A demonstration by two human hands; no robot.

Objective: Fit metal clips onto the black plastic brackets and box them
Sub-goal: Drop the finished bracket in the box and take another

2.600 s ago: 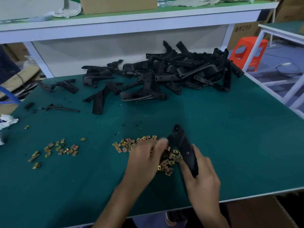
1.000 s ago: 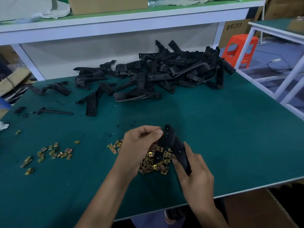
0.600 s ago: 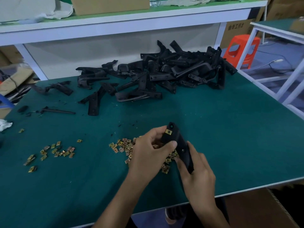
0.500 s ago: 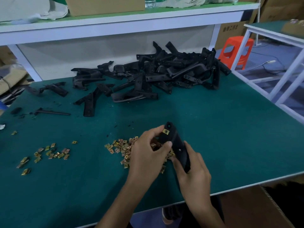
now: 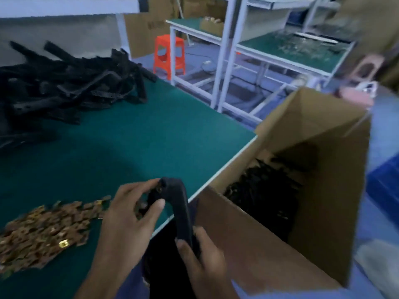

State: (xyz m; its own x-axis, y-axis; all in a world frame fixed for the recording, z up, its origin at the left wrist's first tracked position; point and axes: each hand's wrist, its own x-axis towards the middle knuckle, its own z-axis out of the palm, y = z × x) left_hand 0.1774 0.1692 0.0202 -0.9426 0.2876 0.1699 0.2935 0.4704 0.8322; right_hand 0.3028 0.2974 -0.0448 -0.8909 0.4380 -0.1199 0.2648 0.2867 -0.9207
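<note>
Black bracket [image 5: 181,209], one: left hand [image 5: 129,221], right hand [image 5: 205,256] grip.

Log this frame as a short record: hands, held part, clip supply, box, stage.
left hand: pinches top end of the black plastic bracket
right hand: grips its lower end
clip pile: on green table, left of the hands
cardboard box: open, against the table's right edge
boxed brackets: dark heap inside, blurred
bracket pile: far side of table
stage: held bracket not yet boxed
</note>
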